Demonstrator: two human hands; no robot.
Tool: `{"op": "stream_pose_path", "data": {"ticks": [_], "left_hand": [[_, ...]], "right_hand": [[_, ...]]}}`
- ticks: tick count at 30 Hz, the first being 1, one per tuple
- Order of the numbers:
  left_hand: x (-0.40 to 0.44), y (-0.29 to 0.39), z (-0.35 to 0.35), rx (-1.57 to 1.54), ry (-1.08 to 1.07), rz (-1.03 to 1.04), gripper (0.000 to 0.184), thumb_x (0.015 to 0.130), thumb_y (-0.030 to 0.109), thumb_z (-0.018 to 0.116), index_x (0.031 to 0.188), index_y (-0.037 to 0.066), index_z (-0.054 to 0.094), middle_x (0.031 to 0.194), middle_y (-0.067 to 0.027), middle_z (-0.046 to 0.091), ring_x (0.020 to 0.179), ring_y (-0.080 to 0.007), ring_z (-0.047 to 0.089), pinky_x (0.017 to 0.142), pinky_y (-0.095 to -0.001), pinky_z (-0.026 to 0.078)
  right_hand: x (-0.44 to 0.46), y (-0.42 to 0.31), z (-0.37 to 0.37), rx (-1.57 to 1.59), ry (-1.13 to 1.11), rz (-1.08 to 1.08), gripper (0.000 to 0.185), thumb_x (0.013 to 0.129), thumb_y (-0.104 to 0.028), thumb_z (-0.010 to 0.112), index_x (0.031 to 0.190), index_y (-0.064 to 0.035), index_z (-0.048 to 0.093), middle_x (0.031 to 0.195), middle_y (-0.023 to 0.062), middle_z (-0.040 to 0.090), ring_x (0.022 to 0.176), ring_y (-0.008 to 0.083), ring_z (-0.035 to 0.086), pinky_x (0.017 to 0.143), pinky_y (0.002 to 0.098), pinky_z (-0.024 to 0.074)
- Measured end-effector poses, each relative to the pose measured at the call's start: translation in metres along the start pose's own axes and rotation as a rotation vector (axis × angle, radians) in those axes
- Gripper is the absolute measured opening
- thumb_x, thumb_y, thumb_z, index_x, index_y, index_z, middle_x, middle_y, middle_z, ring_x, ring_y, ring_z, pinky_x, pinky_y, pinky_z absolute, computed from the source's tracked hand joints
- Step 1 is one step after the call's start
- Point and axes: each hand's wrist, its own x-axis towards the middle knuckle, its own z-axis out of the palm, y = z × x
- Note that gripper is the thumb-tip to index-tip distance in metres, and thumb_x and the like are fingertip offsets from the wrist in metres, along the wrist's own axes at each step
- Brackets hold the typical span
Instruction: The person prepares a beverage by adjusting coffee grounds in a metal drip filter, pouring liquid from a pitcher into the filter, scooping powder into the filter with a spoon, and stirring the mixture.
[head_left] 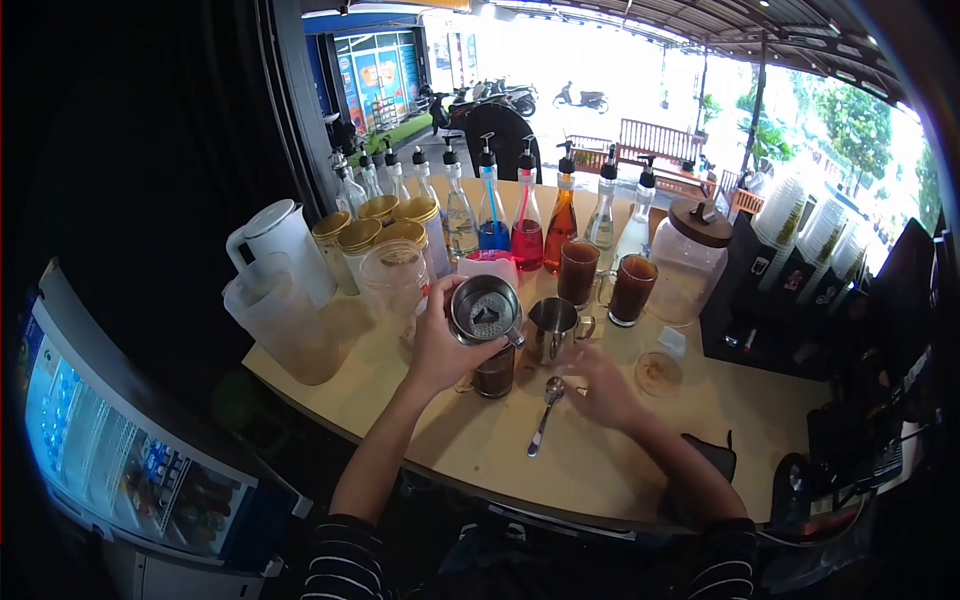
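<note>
Pale desk (445,435) beneath; a spoon (545,418) nearest, then the blurred right hand (603,388), loosely open, nothing visible in it. Beyond, the left hand (440,345) grips a steel cup (487,309) above a brown-filled glass (493,378); level, steady support would limit spills.

Counter (720,420): a row of pump-top bottles (460,225) stands along the far side, with blue liquid (493,236), red liquid (527,246) and amber liquid (560,235) noted among them. Left side: lidded white pitcher (286,250), upright, beside a translucent pitcher (285,325); gold-lidded canisters (359,237) grouped adjacent. Right side: large jar (690,265), brown lid fitted; stacked plastic cups (782,212) on a black stand (765,300). Lower left: lit display fridge (120,440), containing bottles. Outside: wooden bench (655,138) and parked motorbikes (580,98).
</note>
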Motion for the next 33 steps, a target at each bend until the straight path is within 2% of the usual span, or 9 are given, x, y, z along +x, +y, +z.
{"op": "stream_pose_path", "data": {"ticks": [1,3,8,12,14,18,20,26,33], "left_hand": [[-0.001,0.002,0.0,-0.013,-0.013,-0.026,0.077,0.059,0.012,0.085,0.121,0.002,0.04,0.111,-0.0119,0.058,0.105,-0.0192,0.058,0.092,-0.0335,0.047],[-0.001,0.004,0.0,-0.022,-0.02,-0.05,0.079,0.059,0.01,0.085,0.122,0.002,0.039,0.114,-0.0107,0.055,0.108,-0.0173,0.056,0.094,-0.0328,0.045],[-0.002,-0.003,-0.002,-0.025,-0.052,0.146,0.077,0.059,0.011,0.085,0.119,0.005,0.037,0.123,-0.0151,0.054,0.115,-0.0236,0.054,0.1,-0.0366,0.042],[-0.003,-0.009,-0.003,-0.047,-0.06,0.155,0.079,0.059,0.004,0.082,0.121,0.005,0.033,0.131,-0.0188,0.048,0.125,-0.0263,0.047,0.107,-0.0373,0.036],[-0.003,-0.009,-0.003,-0.039,-0.044,0.161,0.079,0.06,0.003,0.082,0.121,0.004,0.033,0.131,-0.019,0.047,0.125,-0.0264,0.047,0.107,-0.0373,0.036],[-0.005,-0.014,-0.003,-0.033,-0.009,0.143,0.08,0.06,0.003,0.082,0.122,0.004,0.032,0.131,-0.0197,0.047,0.124,-0.0263,0.048,0.107,-0.0369,0.037],[-0.004,-0.013,-0.003,-0.037,-0.001,0.146,0.08,0.06,0.004,0.082,0.122,0.004,0.033,0.131,-0.0197,0.047,0.123,-0.026,0.048,0.106,-0.0367,0.038],[-0.002,-0.006,-0.006,0.005,0.043,0.098,0.078,0.061,0.012,0.085,0.122,0.004,0.036,0.122,-0.0161,0.053,0.114,-0.0238,0.055,0.098,-0.036,0.044],[-0.003,-0.023,-0.004,-0.043,0.038,0.104,0.081,0.061,0.02,0.087,0.123,0.003,0.037,0.111,-0.0147,0.058,0.106,-0.0249,0.059,0.091,-0.037,0.047]], "right_hand": [[0.007,0.006,-0.004,0.002,-0.001,-0.006,0.027,0.077,-0.011,0.063,0.104,-0.0043,0.063,0.098,0.0135,0.062,0.092,0.0304,0.061,0.079,0.0395,0.0483],[0.018,0.017,-0.01,-0.053,0.272,0.276,0.028,0.085,-0.018,0.062,0.109,-0.0048,0.062,0.103,0.016,0.062,0.097,0.0318,0.061,0.084,0.039,0.0478],[0.015,0.066,0.006,-0.064,0.164,0.469,0.029,0.092,-0.025,0.056,0.109,-0.002,0.06,0.097,0.015,0.065,0.09,0.0278,0.063,0.082,0.0371,0.0485],[0.015,0.073,0.015,0.287,0.09,0.614,0.029,0.094,-0.029,0.056,0.097,0.0003,0.059,0.087,0.0089,0.066,0.082,0.0164,0.063,0.077,0.0303,0.0481],[0.016,0.074,0.021,0.611,0.144,0.703,0.017,0.094,-0.02,0.056,0.087,-0.0045,0.057,0.08,0.0024,0.063,0.077,0.008,0.056,0.071,0.0238,0.0432],[0.026,0.064,0.022,0.769,0.313,0.684,0.016,0.094,-0.019,0.057,0.084,-0.0062,0.054,0.078,-0.0001,0.061,0.072,0.0053,0.053,0.068,0.021,0.0419],[0.039,0.045,0.004,0.825,0.356,0.6,0.016,0.093,-0.017,0.06,0.087,-0.0031,0.055,0.082,0.0021,0.062,0.073,0.0065,0.058,0.065,0.0217,0.0463],[0.07,0.019,-0.042,0.819,0.372,0.49,0.014,0.091,-0.013,0.062,0.084,-0.0051,0.054,0.077,-0.0023,0.058,0.069,0.0022,0.053,0.061,0.018,0.0421],[0.111,-0.034,-0.083,0.846,0.297,0.414,0.013,0.09,-0.009,0.062,0.088,-0.0032,0.05,0.08,-0.0001,0.059,0.07,0.0031,0.057,0.062,0.0201,0.0484]]}}
